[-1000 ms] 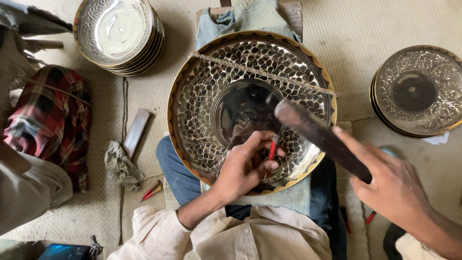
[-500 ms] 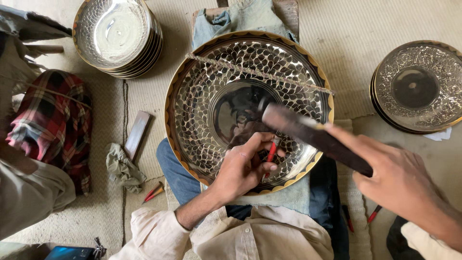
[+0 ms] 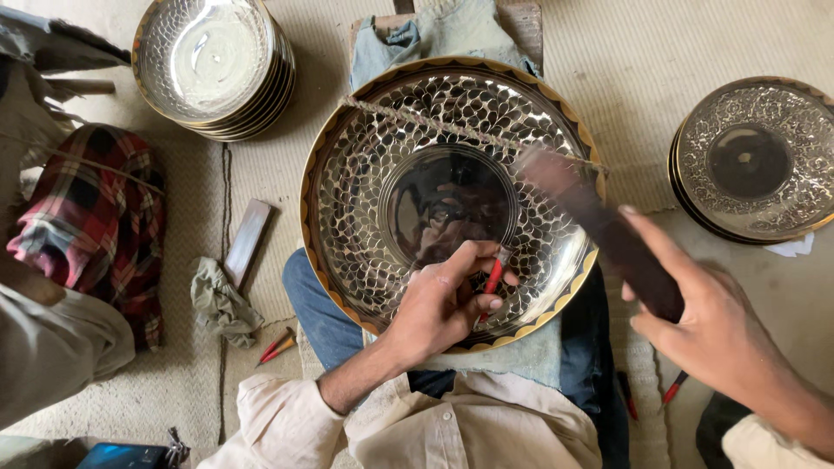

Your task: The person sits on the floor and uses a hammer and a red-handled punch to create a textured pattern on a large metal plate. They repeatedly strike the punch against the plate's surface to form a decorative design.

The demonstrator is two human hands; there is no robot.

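A large round metal plate (image 3: pixel 365 182) with a scale-like chased pattern and a smooth mirror centre rests on my lap over a blue cloth. My left hand (image 3: pixel 439 304) holds a small red-handled chisel (image 3: pixel 493 276) upright against the plate's lower right patterned band. My right hand (image 3: pixel 708 321) grips a dark wooden mallet (image 3: pixel 599 230), raised and blurred above the plate's right side. A twisted cord (image 3: pixel 417 122) runs across the plate's upper part.
A stack of plain metal bowls (image 3: pixel 213 65) sits at top left. Stacked engraved plates (image 3: pixel 756 161) lie at right. A flat stone (image 3: pixel 248 243), a rag (image 3: pixel 221 300) and loose red chisels (image 3: pixel 278 346) lie on the mat at left. Another person's legs and plaid cloth (image 3: pixel 87 226) are at left.
The mallet has swung up and to the right, away from the chisel. My left hand stays on the chisel at the same spot of the plate.
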